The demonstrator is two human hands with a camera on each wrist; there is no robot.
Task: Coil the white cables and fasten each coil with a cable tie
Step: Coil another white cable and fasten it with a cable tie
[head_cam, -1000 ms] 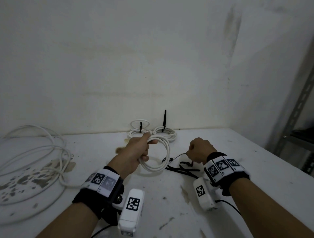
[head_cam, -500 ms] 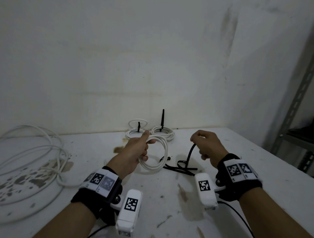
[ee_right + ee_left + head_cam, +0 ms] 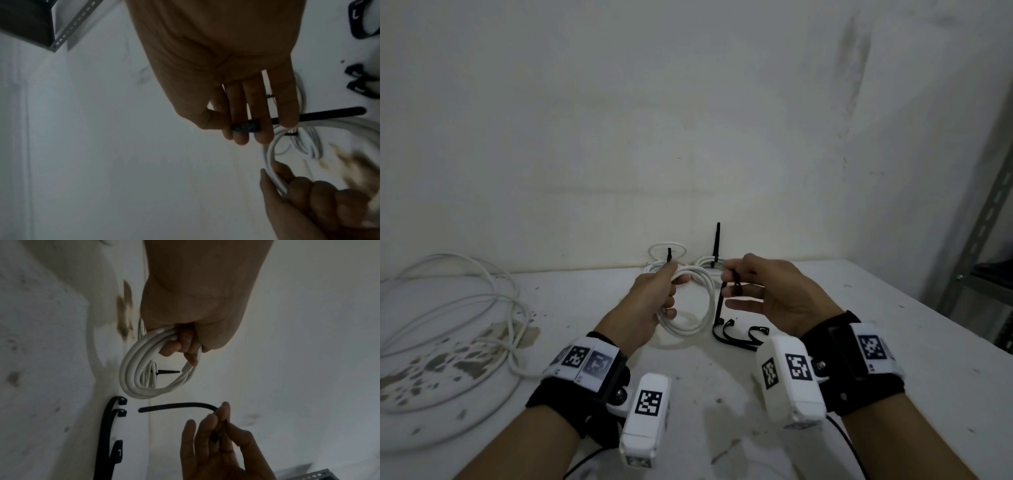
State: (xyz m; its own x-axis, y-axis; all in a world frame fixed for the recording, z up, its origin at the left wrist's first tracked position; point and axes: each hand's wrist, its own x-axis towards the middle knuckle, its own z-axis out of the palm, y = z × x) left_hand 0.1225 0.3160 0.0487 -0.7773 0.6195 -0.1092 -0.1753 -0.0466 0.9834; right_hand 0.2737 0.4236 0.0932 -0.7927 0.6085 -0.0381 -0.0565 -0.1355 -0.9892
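Note:
My left hand [image 3: 654, 301] grips a small coil of white cable [image 3: 697, 308] and holds it upright just above the table; in the left wrist view the coil [image 3: 135, 374] hangs below the curled fingers. My right hand [image 3: 763, 291] pinches a black cable tie [image 3: 720, 301] by its head end, its tail hanging down right beside the coil. The right wrist view shows the tie [image 3: 320, 116] crossing under my fingers, next to the coil [image 3: 273, 164]. Spare black ties [image 3: 739, 337] lie on the table below my right hand.
Two tied white coils [image 3: 667, 260] [image 3: 710, 265] with upright black tie tails sit against the back wall. A large loose white cable [image 3: 455, 318] sprawls over the stained left part of the table [image 3: 893, 342]. A grey metal rack [image 3: 983, 222] stands at the right.
My right hand picked one black tie off the pile, lifted it and brought it left to the coil. The left hand kept its grip on the coil and raised it slightly.

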